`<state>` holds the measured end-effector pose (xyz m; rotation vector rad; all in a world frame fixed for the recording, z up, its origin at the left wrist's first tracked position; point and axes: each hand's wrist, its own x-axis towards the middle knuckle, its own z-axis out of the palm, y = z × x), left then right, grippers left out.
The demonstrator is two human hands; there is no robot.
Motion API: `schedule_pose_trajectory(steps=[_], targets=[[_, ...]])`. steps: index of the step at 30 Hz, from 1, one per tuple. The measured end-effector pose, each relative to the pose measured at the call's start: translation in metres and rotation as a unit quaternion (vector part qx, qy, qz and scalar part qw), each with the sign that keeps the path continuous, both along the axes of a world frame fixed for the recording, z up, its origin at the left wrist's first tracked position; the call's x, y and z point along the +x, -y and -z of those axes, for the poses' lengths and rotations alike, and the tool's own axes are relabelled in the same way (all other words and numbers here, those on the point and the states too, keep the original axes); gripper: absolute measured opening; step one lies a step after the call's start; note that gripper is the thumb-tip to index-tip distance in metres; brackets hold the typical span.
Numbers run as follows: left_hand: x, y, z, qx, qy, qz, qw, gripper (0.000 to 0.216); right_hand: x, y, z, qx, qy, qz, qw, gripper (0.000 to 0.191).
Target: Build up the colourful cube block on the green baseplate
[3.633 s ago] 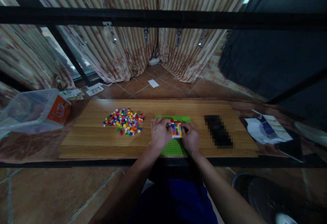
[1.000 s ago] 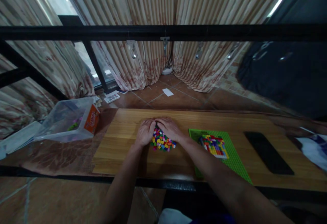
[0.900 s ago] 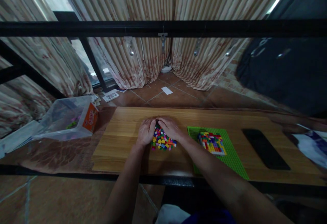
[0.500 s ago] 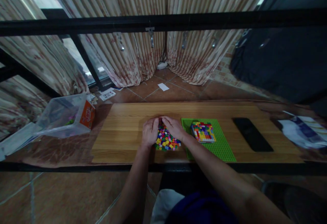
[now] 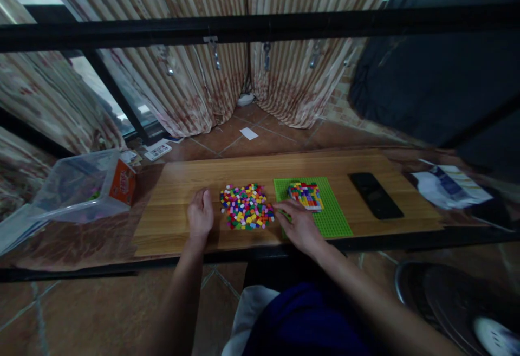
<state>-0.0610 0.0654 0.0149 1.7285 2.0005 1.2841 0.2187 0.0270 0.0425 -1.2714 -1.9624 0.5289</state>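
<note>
Striped curtains [image 5: 195, 90] are hanging beyond the wooden bench [image 5: 260, 166]. A clear tub [image 5: 73, 182] is sitting well to the left of the left hand [image 5: 200, 216]. A green baseplate [image 5: 333, 215] is lying under the fingertips of the right hand [image 5: 298, 225], with a phone [image 5: 376, 194] further right. The bricks [image 5: 246, 214] are lying heaped between the two hands. A small built block [image 5: 305, 194] is sitting on the baseplate just beyond the right hand. Both hands are resting palm down, fingers loosely spread, gripping nothing.
</note>
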Motion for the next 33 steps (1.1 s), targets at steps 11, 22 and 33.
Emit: schedule_pose_trajectory(steps=[11,22,33], targets=[[-0.002,-0.004,0.006,-0.022,-0.087,-0.002,0.996,0.044,-0.014,0.008,0.019,-0.031,0.092,-0.011,0.995,0.017],[-0.006,-0.006,0.004,-0.029,-0.098,-0.018,0.995,0.040,-0.022,0.005,0.013,-0.040,0.161,0.042,0.985,0.013],[0.018,0.018,-0.013,0.027,0.081,-0.110,0.990,0.050,-0.017,0.018,0.002,-0.060,-0.108,0.069,0.990,0.021]])
